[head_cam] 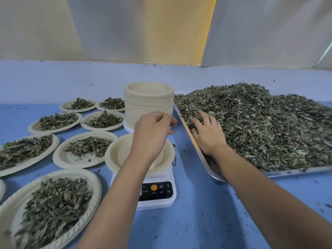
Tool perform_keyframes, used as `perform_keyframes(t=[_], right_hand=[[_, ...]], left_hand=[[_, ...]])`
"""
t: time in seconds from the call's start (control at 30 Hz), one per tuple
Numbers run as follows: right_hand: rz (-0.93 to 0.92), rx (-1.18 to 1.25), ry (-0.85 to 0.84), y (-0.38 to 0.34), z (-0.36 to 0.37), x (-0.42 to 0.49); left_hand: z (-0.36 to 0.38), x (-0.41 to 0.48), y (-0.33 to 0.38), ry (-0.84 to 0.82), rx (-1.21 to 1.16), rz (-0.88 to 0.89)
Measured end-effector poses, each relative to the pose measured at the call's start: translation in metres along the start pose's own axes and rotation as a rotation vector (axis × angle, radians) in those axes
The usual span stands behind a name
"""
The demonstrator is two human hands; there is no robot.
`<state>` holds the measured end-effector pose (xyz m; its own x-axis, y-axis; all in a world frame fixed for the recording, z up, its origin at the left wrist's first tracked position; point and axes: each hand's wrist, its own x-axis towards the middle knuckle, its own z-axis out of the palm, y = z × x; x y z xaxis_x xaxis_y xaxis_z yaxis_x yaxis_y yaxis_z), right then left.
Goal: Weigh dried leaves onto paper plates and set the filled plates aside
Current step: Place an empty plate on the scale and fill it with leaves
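Though under plates (64, 159), blue table (197, 212); wall (107, 24)

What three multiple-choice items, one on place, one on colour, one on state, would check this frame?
1. Where is the empty plate? A on the tray; B on the scale; C on the stack.
2. What colour is the table? A red; B black; C blue.
3. What is the right hand doing? A resting in the leaves; B pressing a button; C lifting a plate.
B, the scale shows beneath it; C, blue all around; A, its fingers spread over the leaves.
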<state>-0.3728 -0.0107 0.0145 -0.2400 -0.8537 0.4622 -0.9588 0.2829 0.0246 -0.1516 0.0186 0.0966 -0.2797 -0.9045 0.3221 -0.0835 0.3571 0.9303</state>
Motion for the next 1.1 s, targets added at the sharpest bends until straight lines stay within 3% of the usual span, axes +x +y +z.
perform_keyframes(t=[0.2, 0.4, 0.47, 0.57, 0.63, 0.83, 1.1], right_hand=[[0.029, 0.109, -0.365, 0.002, 0.002, 0.002], [0.059, 0.119, 0.052, -0.001, -0.009, -0.002], [0.056, 0.127, -0.023, -0.002, -0.007, -0.002], [0.094, 0.223, -0.318, 0.002, -0.005, -0.001], [0.048, 0.232, -0.420, 0.005, -0.005, -0.003], [-0.003, 0.116, -0.377, -0.001, -0.011, -0.011], [0.128, 0.254, -0.263, -0.004, -0.014, -0.007]], left_hand=[[0.001, -0.002, 0.001, -0.017, 0.003, -0.004], [-0.001, -0.001, 0.000, -0.021, 0.019, -0.008], [-0.001, -0.001, 0.000, -0.028, 0.023, -0.008], [-0.001, -0.001, 0.000, -0.045, 0.034, -0.007], [0.000, -0.001, -0.001, -0.051, 0.044, -0.007], [0.000, -0.001, -0.002, -0.069, 0.066, -0.004], [-0.004, 0.002, -0.005, -0.057, 0.080, -0.020]])
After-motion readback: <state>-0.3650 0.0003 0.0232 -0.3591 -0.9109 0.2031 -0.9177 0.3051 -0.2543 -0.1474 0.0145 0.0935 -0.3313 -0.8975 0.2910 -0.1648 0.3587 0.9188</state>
